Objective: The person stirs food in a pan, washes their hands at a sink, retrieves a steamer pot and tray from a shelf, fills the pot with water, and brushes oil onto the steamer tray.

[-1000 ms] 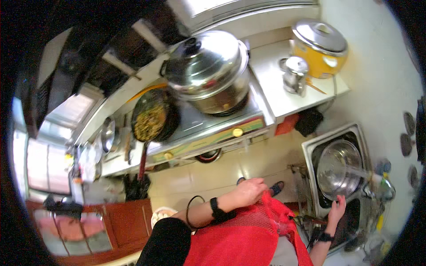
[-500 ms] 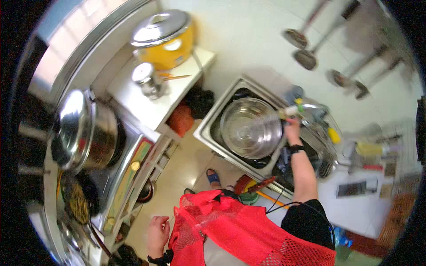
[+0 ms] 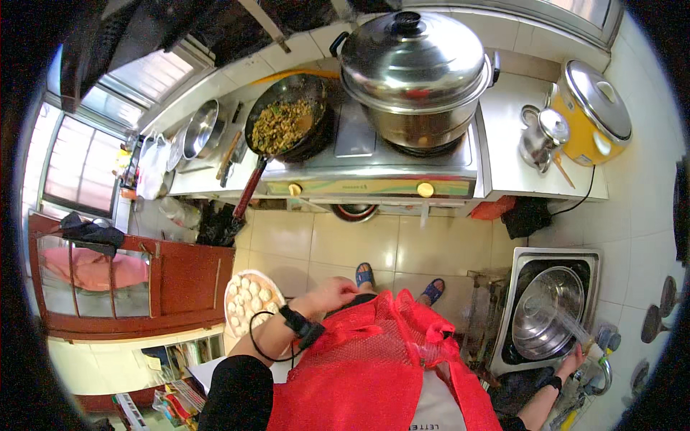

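Note:
My right hand [image 3: 571, 361] is at the tap [image 3: 596, 359] over the sink [image 3: 557, 257], its fingers seemingly closed on the spout. Water [image 3: 571, 323] streams from there into a round steel basin [image 3: 550, 291] standing in the sink. In front of my red mesh apron [image 3: 345, 359], my left hand [image 3: 334, 292] hangs in the air, fingers loosely extended with nothing visible in them. A black band [image 3: 302, 327] with a cable sits on that wrist.
On the stove [image 3: 366, 176] stand a lidded steel steamer pot [image 3: 420, 79] and a wok [image 3: 287, 118] of chopped food. Right of it are a metal pot [image 3: 543, 144] and a yellow rice cooker [image 3: 593, 111]. A round tray of dough pieces [image 3: 251, 302] is at left.
My view has swung left, bringing the stove to the front and the sink to the right. My right hand stays at the tap. Water still runs into the basin.

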### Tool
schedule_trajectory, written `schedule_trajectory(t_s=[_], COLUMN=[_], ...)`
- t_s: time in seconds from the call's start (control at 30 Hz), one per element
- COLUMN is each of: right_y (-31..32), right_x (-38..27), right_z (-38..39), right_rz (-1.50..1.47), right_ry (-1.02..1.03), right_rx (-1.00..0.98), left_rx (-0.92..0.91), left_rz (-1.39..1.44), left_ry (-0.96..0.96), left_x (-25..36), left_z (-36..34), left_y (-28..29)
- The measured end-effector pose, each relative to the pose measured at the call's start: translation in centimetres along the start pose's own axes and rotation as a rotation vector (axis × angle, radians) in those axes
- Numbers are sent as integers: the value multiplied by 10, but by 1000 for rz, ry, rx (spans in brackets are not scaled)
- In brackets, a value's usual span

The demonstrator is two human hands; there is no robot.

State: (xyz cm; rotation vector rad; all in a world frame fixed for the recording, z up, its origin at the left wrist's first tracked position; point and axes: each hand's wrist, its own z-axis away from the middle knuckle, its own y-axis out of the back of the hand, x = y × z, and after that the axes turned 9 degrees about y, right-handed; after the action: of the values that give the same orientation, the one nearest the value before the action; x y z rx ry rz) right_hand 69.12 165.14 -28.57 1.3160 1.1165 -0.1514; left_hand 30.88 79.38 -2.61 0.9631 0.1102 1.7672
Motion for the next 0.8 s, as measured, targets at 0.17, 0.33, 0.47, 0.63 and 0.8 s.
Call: schedule_trajectory(t_s=[0.17, 0.33, 0.47, 0.63, 0.8], right_y=[-3, -25, -84, -219, -311], right_x=[-123, -213, -406, -680, -840], right_z=[37, 118, 202, 306, 382], right_rz=[-142, 106, -129, -443, -396], right_ry=[-270, -211, -133, -19, 496], right_rx=[73, 38, 40, -376, -1070], left_rx=[139, 417, 99, -323, -400], left_rz=[1103, 1628, 1336, 1266, 1503], left_ry=[546, 392, 159, 96, 202], left_x=[-124, -214, -203, -198, -182], left_z=[56, 75, 66, 13, -1], left_y=[36, 155, 260, 287, 274])
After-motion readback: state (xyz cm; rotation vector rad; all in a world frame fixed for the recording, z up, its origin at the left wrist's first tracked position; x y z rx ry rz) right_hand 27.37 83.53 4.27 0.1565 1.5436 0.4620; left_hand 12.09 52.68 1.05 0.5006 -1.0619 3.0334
